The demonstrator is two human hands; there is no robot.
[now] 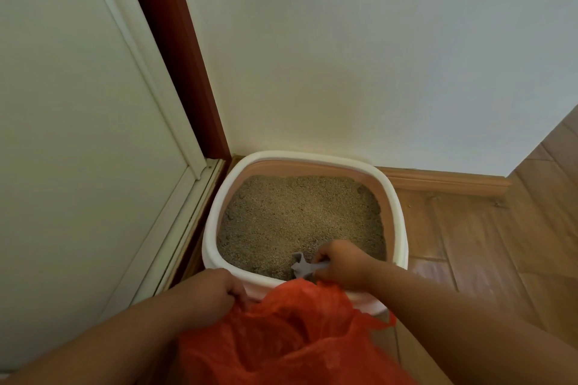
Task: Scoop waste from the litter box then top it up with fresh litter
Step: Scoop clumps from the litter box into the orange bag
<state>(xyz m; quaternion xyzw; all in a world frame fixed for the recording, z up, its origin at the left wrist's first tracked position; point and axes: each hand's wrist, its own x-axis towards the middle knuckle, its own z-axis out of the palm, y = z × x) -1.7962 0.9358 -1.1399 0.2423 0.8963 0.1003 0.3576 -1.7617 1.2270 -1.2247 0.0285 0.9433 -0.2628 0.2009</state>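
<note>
A white litter box (pixel 219 197) with a pink inner wall stands in the corner on the floor, filled with tan litter (pixel 297 212). My right hand (pixel 341 262) is inside its near edge, closed on the handle of a grey scoop (pixel 301 266) whose head rests in the litter. My left hand (pixel 209 291) grips the rim of a red plastic bag (pixel 297 328), holding it up against the box's front edge. The bag's inside is not visible.
A white door (pixel 78 134) with a dark red frame (pixel 175 56) stands to the left. A white wall (pixel 375 56) rises behind the box. Wooden floor (pixel 488 244) and a wooden baseboard (pixel 447 181) lie to the right.
</note>
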